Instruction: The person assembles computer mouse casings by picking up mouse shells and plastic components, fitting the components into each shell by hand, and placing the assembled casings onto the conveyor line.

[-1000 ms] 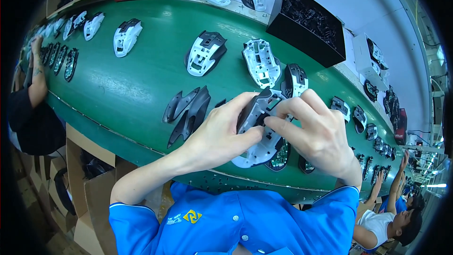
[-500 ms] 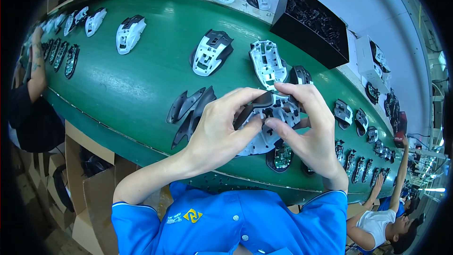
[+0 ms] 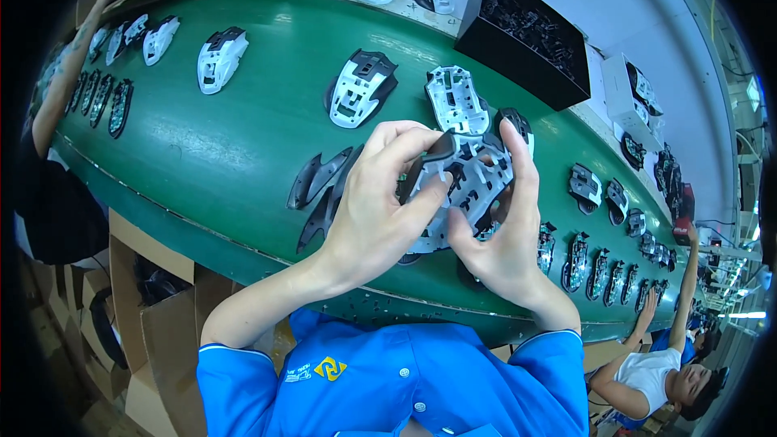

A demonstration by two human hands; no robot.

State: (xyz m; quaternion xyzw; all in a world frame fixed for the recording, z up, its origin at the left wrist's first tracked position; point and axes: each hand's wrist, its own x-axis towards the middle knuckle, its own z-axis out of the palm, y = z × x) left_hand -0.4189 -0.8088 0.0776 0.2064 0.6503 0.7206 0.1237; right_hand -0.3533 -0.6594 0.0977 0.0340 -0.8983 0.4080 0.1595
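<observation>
Between both hands is a white and black computer mouse shell [image 3: 479,178], its ribbed hollow inside facing up toward me. My left hand [image 3: 364,214] grips its left side, thumb pressed on the inner face and fingers around the dark side piece. My right hand [image 3: 510,239] holds the right side, thumb at the near edge and a finger up along the far right. Just beyond the held shell lies another white shell [image 3: 455,97], hollow side up. Left of my left hand are black curved side panels [image 3: 312,182], partly covered by that hand. Beneath the hands, other parts are mostly hidden.
Mouse shells [image 3: 363,89] are spread along the green table [image 3: 259,137]. Circuit-board assemblies [image 3: 576,263] line the near right edge. A black box of small dark parts [image 3: 526,40] stands at the back. Cardboard boxes [image 3: 174,340] stand below left. Other people's arms [image 3: 69,73] reach in at both sides.
The held shell has tilted, so more of its inside faces me. My right hand has shifted slightly left. The person at the left has reached farther across the table.
</observation>
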